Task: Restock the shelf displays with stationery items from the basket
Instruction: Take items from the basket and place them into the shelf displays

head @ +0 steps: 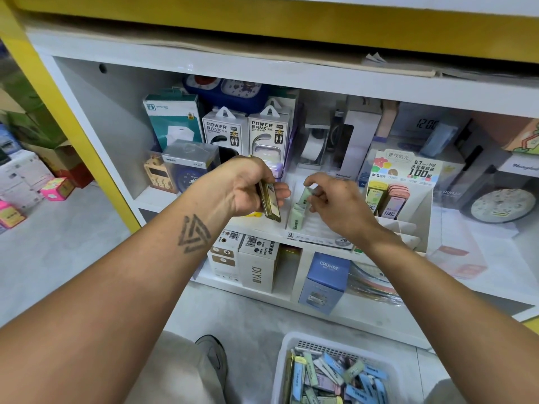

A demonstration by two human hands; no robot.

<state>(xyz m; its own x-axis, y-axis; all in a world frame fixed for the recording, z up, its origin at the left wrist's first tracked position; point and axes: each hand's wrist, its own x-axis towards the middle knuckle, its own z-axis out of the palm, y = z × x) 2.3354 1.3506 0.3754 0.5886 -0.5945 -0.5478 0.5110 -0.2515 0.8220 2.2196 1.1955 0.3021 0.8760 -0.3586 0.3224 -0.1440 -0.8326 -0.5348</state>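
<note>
My left hand [252, 186] grips a small stack of olive-gold lead cases [269, 201] in front of the middle shelf. Just to its right, my right hand [335, 199] pinches a pale green lead case [304, 196] at the top of a white tiered display tray [318, 228]. Another green case [296, 218] stands in the tray's slot below it. On the floor at the bottom stands a white basket [287, 363] holding several blue, green, pink and yellow cases.
A second display box [407, 167] with yellow and pink lead cases stands right of the tray. Power bank boxes [246, 131], clocks and a tape dispenser fill the shelf behind. Boxes [259, 266] sit on the lower shelf. My shoe [214, 355] is left of the basket.
</note>
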